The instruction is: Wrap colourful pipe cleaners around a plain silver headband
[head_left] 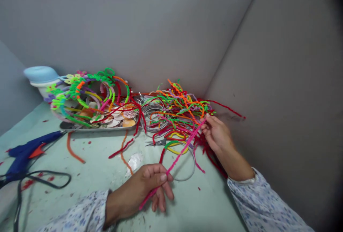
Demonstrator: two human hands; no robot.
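Observation:
A long pink pipe cleaner [180, 154] is stretched diagonally between both hands. My left hand [150, 185] pinches it near its lower end between thumb and fingers, with a short tail hanging past the palm. At the upper end, my right hand [215, 132] grips it with closed fingertips, beside the tangled pile of colourful pipe cleaners [184, 103]. Beneath the stretched strand lies a thin hoop [193, 169], partly wrapped in red and green. Scissors [160, 142] with red and yellow handles lie just behind that hoop.
A metal tray [99, 130] of shells carries several wrapped headbands [80, 91]. Behind it stands a blue-lidded container [43, 76]. A blue glue gun [24, 157] with a dark cable lies at left. Bare wire hoops [154, 117] sit mid-table. Grey walls enclose the back and right.

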